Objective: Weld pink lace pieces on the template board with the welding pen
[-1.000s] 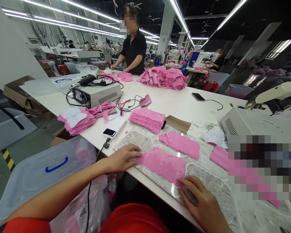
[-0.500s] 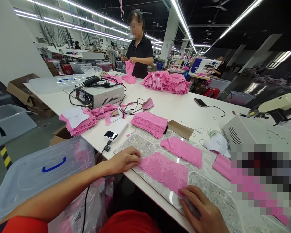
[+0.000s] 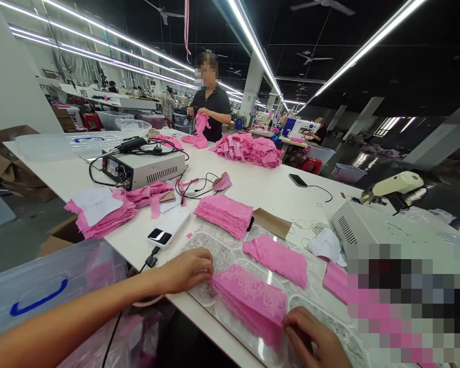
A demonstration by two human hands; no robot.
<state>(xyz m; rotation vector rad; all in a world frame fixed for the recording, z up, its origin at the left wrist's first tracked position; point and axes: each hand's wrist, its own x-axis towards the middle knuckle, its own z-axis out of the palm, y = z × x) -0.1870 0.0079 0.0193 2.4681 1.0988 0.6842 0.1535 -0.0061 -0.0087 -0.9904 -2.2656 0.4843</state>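
Note:
A pink lace fabric piece (image 3: 251,299) is stretched between my two hands, its near edge hanging over a clear patterned mat (image 3: 210,243). My left hand (image 3: 193,268) pinches the piece at its left end, fingers closed. At the opposite end, my right hand (image 3: 314,335) grips the corner between thumb and fingers. Just beyond lies a small pile of pink lace pieces (image 3: 278,258) on the mat. A taller stack of pink pieces (image 3: 224,214) sits farther back.
A white power bank (image 3: 168,230) with a cable lies left of the mat. Behind it stand a grey control box (image 3: 143,166) and a paper-topped pink bundle (image 3: 103,209). A machine (image 3: 379,225) occupies the right side. Across the table, a person (image 3: 210,107) handles pink fabric.
The lace piece, flat on the mat before, is now lifted along its far edge and folded, with both hands still at its ends. The camera view has tilted up and shifted right.

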